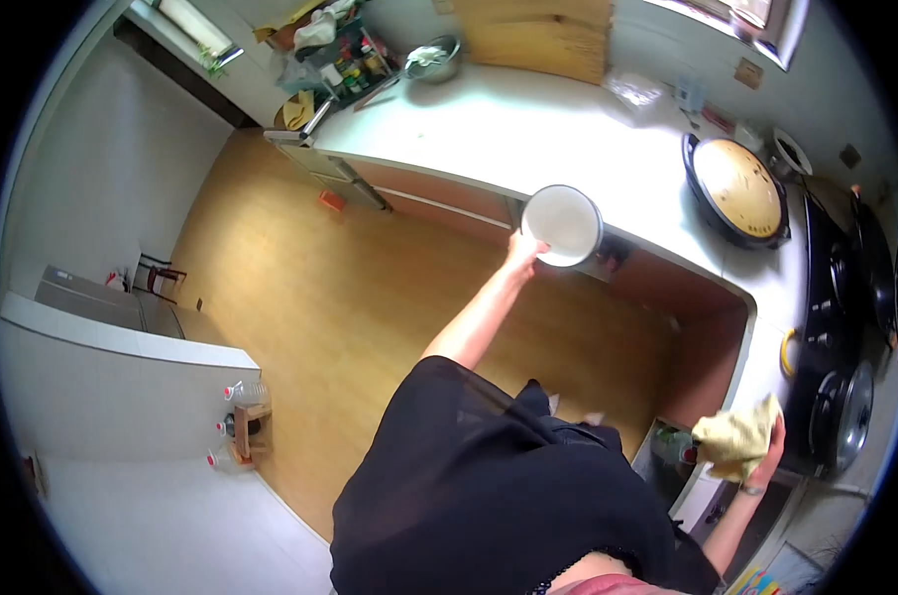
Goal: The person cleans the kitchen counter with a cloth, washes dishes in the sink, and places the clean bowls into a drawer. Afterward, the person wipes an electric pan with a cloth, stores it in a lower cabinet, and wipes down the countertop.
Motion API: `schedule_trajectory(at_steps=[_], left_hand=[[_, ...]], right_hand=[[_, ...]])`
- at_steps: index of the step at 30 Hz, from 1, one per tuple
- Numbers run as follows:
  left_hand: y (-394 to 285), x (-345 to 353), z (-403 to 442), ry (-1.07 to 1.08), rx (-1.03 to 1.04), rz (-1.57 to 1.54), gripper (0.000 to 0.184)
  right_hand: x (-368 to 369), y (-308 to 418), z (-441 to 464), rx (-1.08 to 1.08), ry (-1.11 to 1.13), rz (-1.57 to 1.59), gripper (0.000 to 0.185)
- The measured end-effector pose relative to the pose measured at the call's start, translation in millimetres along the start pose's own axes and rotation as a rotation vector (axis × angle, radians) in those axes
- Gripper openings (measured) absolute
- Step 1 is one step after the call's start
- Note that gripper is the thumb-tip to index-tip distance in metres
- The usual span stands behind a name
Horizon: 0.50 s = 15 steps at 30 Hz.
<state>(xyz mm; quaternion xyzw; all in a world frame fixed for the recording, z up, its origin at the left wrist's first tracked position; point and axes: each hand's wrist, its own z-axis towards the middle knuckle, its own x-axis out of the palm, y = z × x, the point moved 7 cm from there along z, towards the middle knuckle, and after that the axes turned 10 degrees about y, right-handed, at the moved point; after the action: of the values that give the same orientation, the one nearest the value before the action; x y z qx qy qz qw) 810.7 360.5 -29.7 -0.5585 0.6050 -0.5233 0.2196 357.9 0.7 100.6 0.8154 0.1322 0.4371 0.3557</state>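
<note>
My left hand (525,254) is closed on the rim of a round white bowl (566,223), thumb over the inside edge. The bowl's white inside faces up, and it is held out by the counter's front edge. In my right hand (772,458) is a bunched yellow cloth (734,442), above the right-hand counter beside the stove. The cloth hides most of the fingers. A pan with a large round pale-brown item (736,190) in it sits on the counter corner, apart from both hands.
A white counter (489,129) runs along the back, with a wooden board (533,38), a metal bowl (433,61) and a rack of bottles (350,74). At right stand a black stove (824,342) and a lidded pot (849,416). Large bottles (243,393) stand on the floor at left.
</note>
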Motion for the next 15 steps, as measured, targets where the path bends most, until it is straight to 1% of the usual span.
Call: schedule_trajectory(at_steps=[1,2,3,4,5,6,7,8,10,12,14,15], left_hand=[[-15.1,-18.3,2.3,-0.033,0.071,-0.018,0.045],[-27.8,-32.4,-2.5,-0.068,0.029,-0.087,0.045],[-33.4,-55.2,4.5,-0.092,0.049,-0.096,0.045],[-36.4,-74.8,11.4,-0.112,0.071,-0.108,0.045],[-57.5,-72.4,-5.9,-0.097,0.003,-0.185,0.045],[-57.6,-93.2,5.9,-0.107,0.067,-0.22,0.045],[-61.9,-106.6,9.7,-0.132,0.048,-0.208,0.045],[-65.7,-119.2,13.7,-0.156,0.028,-0.197,0.045],[-77.2,-137.7,28.7,-0.197,0.056,-0.204,0.045],[-88.5,-157.8,59.7,-0.209,0.025,-0.143,0.044],[-95.0,-173.3,102.8,-0.234,0.043,-0.142,0.042],[-104.4,-185.2,127.5,-0.241,0.046,-0.146,0.042]], right_hand=[[32.1,-2.0,23.4,0.036,0.046,-0.004,0.035],[38.1,-4.6,52.8,0.047,0.095,-0.006,0.033],[73.2,-9.1,71.7,0.08,0.13,-0.031,0.031],[75.3,-12.5,101.6,0.083,0.18,-0.035,0.028],[72.2,-19.0,135.3,0.045,0.18,0.004,0.026],[106.4,-29.4,155.9,0.096,0.267,0.002,0.023],[134.0,-38.8,174.9,0.107,0.32,0.02,0.022],[158.1,-51.4,195.5,0.164,0.366,-0.003,0.021],[201.9,-72.8,236.5,0.19,0.425,0.025,0.021],[244.3,-94.6,281.4,0.233,0.473,0.066,0.021],[270.0,-115.1,334.8,0.204,0.445,0.054,0.024],[291.1,-119.4,357.8,0.13,0.401,-0.012,0.024]])
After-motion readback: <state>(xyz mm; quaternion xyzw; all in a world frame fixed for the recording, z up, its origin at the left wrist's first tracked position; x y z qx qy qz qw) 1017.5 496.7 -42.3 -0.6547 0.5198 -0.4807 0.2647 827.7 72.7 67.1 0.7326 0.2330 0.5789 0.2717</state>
